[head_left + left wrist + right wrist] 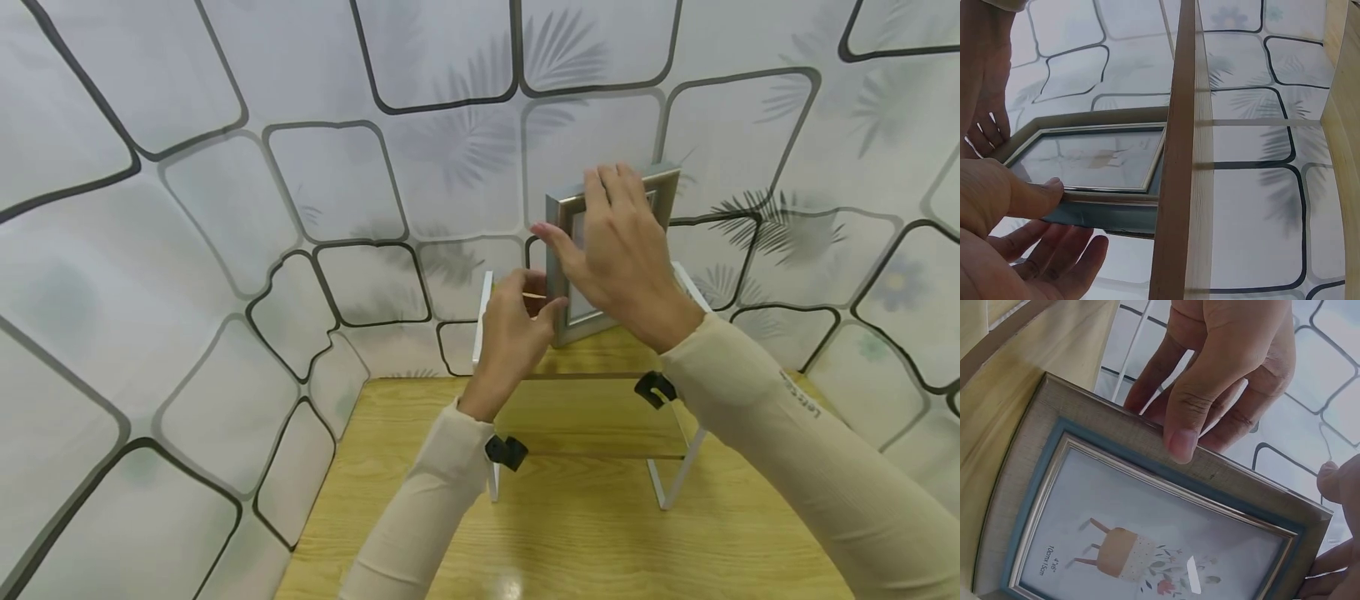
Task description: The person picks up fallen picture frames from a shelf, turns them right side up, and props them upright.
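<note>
A silvery-beige picture frame [588, 327] with a blue-grey inner border stands upright on the wooden top board [607, 354] of a small shelf. My left hand [517, 325] pinches its lower left side; the left wrist view shows the thumb on the front and the fingers behind. Over the top edge lie the fingers of my right hand [622, 250], gripping the frame, with the thumb spread toward the left corner. In the right wrist view, a print [1125, 556] of a tan shape and flowers shows behind the glazing. In the head view my right hand covers much of the frame's front.
The shelf has white metal legs [675, 483] and a lower board [592, 417]. It stands on a light wooden table [420, 500]. White patterned sheeting [187, 350] rises close behind and at the left. Black clips [507, 452] sit at both wrists.
</note>
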`<state>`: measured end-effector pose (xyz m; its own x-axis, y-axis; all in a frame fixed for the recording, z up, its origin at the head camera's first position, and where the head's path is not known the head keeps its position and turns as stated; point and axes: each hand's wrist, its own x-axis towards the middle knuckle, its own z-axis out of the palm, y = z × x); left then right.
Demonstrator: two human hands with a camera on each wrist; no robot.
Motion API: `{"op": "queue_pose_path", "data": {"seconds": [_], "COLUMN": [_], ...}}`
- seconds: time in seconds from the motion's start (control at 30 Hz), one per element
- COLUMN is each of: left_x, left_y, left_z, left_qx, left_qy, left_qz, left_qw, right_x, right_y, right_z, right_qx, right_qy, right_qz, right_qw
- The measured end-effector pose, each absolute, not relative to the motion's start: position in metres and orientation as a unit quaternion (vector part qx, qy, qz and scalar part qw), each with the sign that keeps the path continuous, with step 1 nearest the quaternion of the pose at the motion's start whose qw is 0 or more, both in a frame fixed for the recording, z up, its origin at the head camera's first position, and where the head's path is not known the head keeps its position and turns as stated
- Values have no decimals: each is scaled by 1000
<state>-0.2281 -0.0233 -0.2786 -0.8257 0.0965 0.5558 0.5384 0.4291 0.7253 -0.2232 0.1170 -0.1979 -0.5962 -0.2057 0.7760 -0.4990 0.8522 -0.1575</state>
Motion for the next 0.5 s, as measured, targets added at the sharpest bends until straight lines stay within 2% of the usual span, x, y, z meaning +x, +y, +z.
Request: {"op": "queue_pose_path", "data": {"seconds": [0.17,0.5], "left_x": [-226,-219], "left_y": [-21,-16], "left_z": [-280,-279], "left_qx": [-203,-211], "left_qy": [-812,-813], "left_qz": [-498,-486], "left_qw": [226,240], "right_x": [-220,-216], "right_y": [117,121], "right_z": [-194,-189], "right_qx": [183,168], "right_qy": [-893,-906], "right_qz": [191,202], "right_qw": [365,333]}}
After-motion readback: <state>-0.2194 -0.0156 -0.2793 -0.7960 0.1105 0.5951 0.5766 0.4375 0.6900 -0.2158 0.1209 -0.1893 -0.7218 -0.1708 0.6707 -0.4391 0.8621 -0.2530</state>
